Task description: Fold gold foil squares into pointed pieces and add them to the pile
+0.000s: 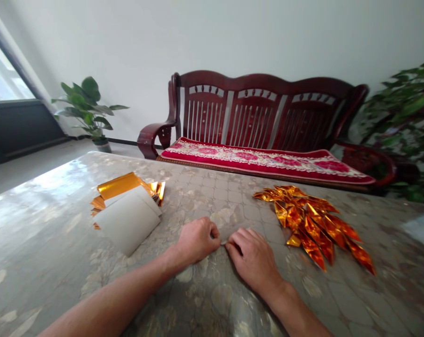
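Note:
Near the middle of the table, my left hand (199, 238) is closed, with its thumb and fingers pinched together. My right hand (252, 255) is closed beside it, fingertips almost meeting those of the left. A pale sliver of folded paper (223, 243) shows between the two pinches; the fingers hide most of it. To the left lies a stack of gold foil paper sheets (122, 185), the topmost with the white backing (129, 224) facing up. On the right is a pile of folded gold foil paper pieces (312, 220) with pointed ends.
The table (57, 243) has a shiny patterned cover. A clear plastic-looking item (422, 228) sits at its right edge. Behind stands a dark wooden bench (257, 107) with a red floral cushion (268, 160). Potted plants (88, 107) flank the bench on both sides.

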### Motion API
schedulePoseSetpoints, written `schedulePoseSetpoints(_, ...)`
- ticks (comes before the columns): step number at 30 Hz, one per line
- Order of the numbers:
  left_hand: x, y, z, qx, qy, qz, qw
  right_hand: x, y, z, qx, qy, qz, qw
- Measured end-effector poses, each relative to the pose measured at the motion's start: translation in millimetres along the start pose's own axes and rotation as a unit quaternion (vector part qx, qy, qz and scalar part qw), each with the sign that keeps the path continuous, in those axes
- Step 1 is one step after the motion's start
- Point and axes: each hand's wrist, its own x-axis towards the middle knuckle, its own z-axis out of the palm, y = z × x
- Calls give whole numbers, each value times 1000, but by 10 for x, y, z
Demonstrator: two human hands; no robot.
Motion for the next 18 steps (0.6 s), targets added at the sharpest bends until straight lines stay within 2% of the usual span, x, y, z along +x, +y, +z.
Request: schedulePoseSetpoints(18,5,14,-27,10,-13,24,1000,22,-68,18,-2,-2,63,998)
